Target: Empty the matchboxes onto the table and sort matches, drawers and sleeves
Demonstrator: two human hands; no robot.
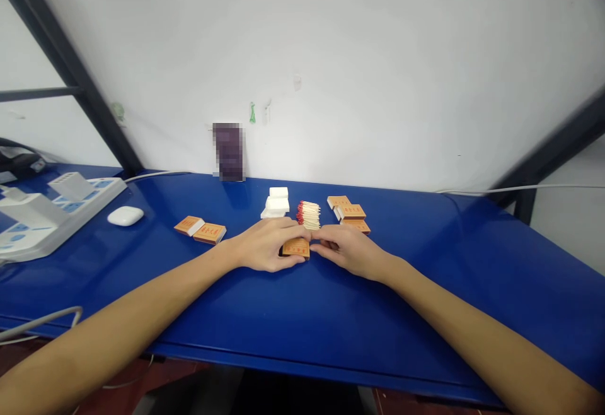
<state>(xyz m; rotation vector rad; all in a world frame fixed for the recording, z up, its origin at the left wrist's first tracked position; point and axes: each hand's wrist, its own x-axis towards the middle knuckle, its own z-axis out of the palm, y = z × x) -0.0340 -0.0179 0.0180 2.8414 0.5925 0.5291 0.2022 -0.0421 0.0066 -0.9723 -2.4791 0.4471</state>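
Note:
An orange matchbox (296,248) with red print lies on the blue table, held by my left hand (269,245), thumb along its near side and fingers over its far side. At the box's right end is my right hand (352,252), fingers curled together; its index fingertip meets my left fingertips. Whatever may be between the right fingertips is hidden. Just beyond both hands lies a bundle of red-tipped matches (309,214). White inner trays (276,203) are piled to the left of the matches, and several orange matchbox sleeves or boxes (352,212) are stacked to the right.
Two more matchboxes (209,233) lie left of my left forearm. Farther left are a white rounded case (125,216) and a power strip (57,222) with plugged-in adapters. A white wall (378,87) rises behind the table (283,314). A cable (534,187) runs along the back right.

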